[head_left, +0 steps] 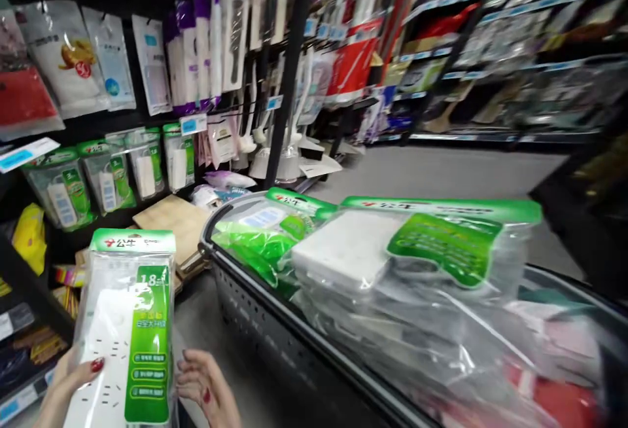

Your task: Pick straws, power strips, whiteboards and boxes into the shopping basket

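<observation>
**Power-strip pack [120, 328] gripped in the left hand [66, 385], header end pointing away**

The power-strip pack is at the lower left of the view, in front of the person, off the near left side of the dark basket [267, 333]. Its long axis runs up the view, from close to the body outward, with the top leaning slightly right. The green header [133, 241] is at the far end; the near end runs out past the bottom edge. The printed front faces the camera. Inside the clear wrap, the white strip with its socket slots lies along that same axis, beside a long green label [147, 343] marked 1.8.

The left hand's fingers are clamped on the pack, thumb across the front and the others hidden behind it. The right hand [209, 382] is at the pack's right edge, its fingers loosely bent and apart from the thumb; whether the fingertips touch the wrap I cannot tell.

In the basket, a larger clear pack [417, 251] lies with its green header running left to right. Beyond the held pack, similar small packs [115, 182] hang in a row, and a pale board [174, 225] lies just below them.
</observation>
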Demonstrator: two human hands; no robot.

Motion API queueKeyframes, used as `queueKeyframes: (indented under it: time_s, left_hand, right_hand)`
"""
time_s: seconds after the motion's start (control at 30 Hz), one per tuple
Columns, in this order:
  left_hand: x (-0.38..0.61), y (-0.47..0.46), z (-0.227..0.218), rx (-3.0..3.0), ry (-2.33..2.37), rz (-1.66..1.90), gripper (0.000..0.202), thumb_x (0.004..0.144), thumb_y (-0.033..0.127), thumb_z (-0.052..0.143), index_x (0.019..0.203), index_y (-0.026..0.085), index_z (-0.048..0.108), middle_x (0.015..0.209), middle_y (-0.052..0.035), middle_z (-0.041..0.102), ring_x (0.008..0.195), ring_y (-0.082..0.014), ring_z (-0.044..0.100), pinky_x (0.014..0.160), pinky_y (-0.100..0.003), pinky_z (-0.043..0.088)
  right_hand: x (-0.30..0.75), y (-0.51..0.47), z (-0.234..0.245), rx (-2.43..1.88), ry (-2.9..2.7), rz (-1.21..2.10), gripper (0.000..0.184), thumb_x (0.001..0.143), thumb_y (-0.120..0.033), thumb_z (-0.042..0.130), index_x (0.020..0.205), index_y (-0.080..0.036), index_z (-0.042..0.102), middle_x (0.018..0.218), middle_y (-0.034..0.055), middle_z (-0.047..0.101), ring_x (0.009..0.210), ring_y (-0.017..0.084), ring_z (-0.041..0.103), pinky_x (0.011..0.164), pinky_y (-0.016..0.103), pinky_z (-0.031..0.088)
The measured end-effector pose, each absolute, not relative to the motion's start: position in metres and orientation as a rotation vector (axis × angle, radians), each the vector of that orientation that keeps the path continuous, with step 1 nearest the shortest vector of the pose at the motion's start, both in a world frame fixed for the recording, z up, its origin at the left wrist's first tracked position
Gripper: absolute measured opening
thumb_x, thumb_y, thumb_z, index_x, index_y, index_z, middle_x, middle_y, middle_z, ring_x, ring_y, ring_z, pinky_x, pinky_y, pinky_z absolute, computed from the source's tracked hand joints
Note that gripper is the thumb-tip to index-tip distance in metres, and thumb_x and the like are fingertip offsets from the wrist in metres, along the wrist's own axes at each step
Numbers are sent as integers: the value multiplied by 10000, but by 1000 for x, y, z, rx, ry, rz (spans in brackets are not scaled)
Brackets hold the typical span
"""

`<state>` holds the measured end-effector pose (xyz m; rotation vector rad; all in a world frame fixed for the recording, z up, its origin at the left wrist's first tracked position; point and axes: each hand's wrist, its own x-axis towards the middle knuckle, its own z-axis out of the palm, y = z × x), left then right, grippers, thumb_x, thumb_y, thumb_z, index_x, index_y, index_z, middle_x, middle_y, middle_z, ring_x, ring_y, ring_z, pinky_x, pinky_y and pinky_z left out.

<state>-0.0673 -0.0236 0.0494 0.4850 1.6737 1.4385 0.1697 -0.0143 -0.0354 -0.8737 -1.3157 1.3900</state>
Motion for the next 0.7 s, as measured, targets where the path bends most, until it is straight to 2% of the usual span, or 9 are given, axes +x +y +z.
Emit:
queueKeyframes:
  time_s: [0.1, 0.17, 0.3, 0.37, 0.47, 0.7]
  left_hand:
    - [-53, -51, 24, 342, 1629, 1374, 454, 513, 275, 749, 944, 178, 645, 558, -64, 671, 838, -397, 651, 709, -476, 541]
    - [-37, -68, 17, 270, 1555, 1357, 555, 515, 269, 753, 1041, 158, 618, 672, -78, 706, 835, -379, 658, 705, -463, 540]
    - [-4, -96, 19, 191, 1290, 1335, 743, 559, 294, 769, 1229, 133, 492, 888, -114, 719, 914, -333, 651, 757, -409, 530]
    - [5, -104, 21, 205, 1179, 1354, 808, 553, 279, 786, 1273, 125, 450, 933, -123, 713, 963, -324, 635, 801, -388, 517]
    - [5, -110, 17, 207, 1087, 1377, 878, 541, 263, 795, 1317, 138, 403, 994, -126, 700, 994, -324, 623, 838, -386, 503]
    - [-18, -111, -9, 184, 1037, 1346, 994, 509, 264, 822, 1355, 123, 319, 894, -123, 718, 849, -329, 668, 751, -410, 533]
  right_hand:
    - [163, -30, -16, -840, -1182, 1544, 648, 605, -674, 633, 1029, -206, 490, 988, 102, 553, 938, 253, 549, 713, 331, 476]
    - [160, -39, -2, -902, -1188, 1598, 625, 590, -613, 687, 1001, -216, 433, 997, 82, 538, 931, 246, 558, 699, 322, 478]
    - [158, -47, 14, -984, -1289, 1633, 534, 689, -475, 671, 1034, -216, 356, 1024, 73, 576, 908, 227, 591, 761, 352, 478]
    - [156, -47, 15, -1022, -1311, 1603, 470, 722, -438, 648, 1024, -208, 372, 1019, 78, 610, 936, 233, 597, 807, 371, 471]
    - [152, -50, 13, -1077, -1332, 1539, 431, 716, -440, 644, 987, -199, 410, 973, 75, 635, 892, 239, 615, 768, 368, 485]
    - [140, -64, 17, -1329, -1433, 1175, 330, 714, -422, 610, 927, -195, 500, 904, 76, 650, 844, 246, 604, 662, 322, 466]
